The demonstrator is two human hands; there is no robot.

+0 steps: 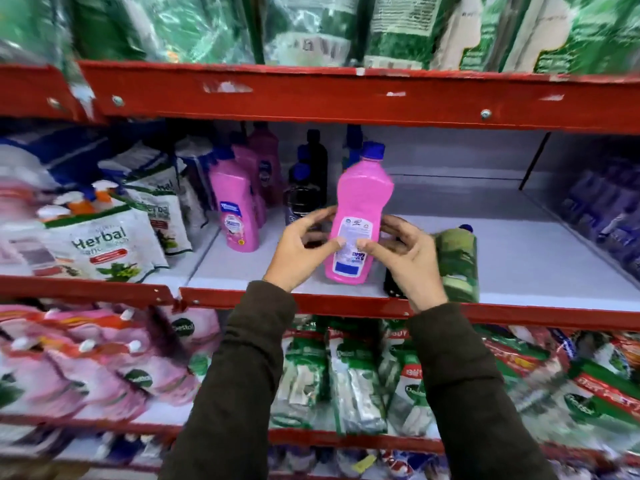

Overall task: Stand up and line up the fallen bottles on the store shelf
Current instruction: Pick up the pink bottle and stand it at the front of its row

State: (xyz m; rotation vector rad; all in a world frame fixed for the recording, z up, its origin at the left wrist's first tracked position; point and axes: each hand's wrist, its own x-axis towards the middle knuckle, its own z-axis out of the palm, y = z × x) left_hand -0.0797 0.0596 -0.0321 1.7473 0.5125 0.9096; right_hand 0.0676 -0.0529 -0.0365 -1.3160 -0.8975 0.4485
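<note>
A pink bottle with a blue cap stands almost upright near the front of the white shelf, its back label facing me. My left hand and my right hand grip it from either side, thumbs on the label. To the right, a green bottle with a blue cap lies on its side on the shelf, partly behind my right hand. A dark object lies under my right wrist. Further back on the left stand more pink bottles and dark bottles in rows.
White herbal pouches crowd the shelf's left part. Purple packs fill the right end. Red shelf rails run above and below. Green packs sit on the shelf above, pink and green pouches on the shelf below.
</note>
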